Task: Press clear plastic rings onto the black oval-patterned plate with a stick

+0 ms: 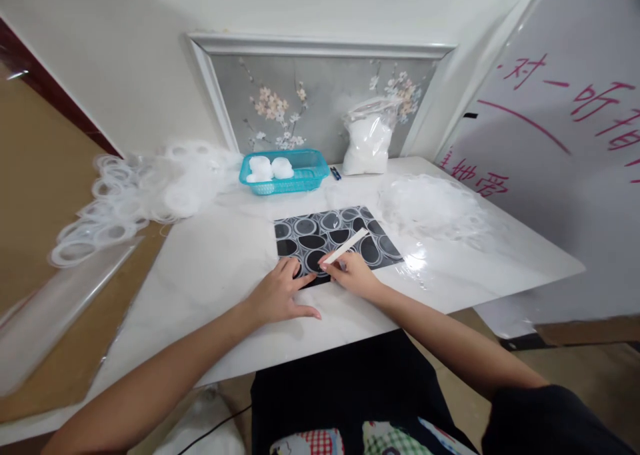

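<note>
Left hand (280, 296) lies flat and open, pinning the mat (336, 241) to the bench (210, 268); right hand (353, 273) pinches a white stick (346, 246) angled over it

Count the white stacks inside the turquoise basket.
2: both at the left end of the turquoise basket, one white stack on the left, the other white stack right beside it. The wall may hide more.

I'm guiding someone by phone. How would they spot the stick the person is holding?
On the white marble-look table, find the black mat with grey ovals. At its near edge the right hand pinches a thin white flat stick, the only straight, slanted thing there.
</note>
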`<state>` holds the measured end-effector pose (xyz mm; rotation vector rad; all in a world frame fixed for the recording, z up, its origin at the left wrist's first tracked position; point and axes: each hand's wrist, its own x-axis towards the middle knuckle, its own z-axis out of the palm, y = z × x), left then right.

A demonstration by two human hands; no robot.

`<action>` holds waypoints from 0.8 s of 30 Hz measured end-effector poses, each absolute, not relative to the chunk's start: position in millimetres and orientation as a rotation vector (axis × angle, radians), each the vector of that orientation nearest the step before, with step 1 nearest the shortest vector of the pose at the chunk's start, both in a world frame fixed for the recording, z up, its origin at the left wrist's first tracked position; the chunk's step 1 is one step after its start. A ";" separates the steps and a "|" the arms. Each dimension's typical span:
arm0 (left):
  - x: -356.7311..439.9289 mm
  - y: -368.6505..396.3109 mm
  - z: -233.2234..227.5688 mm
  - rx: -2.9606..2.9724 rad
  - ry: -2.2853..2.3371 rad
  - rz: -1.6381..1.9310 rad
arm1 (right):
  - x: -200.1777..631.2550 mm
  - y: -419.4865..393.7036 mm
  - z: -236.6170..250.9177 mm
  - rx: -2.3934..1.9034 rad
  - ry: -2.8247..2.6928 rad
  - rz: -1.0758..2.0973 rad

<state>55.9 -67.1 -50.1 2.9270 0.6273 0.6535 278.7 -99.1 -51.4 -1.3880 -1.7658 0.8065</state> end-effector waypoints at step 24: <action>58.5 -70.7 -41.6 2.647 0.823 0.415 | 329.5 -45.7 -18.4 -1.614 -1.421 0.148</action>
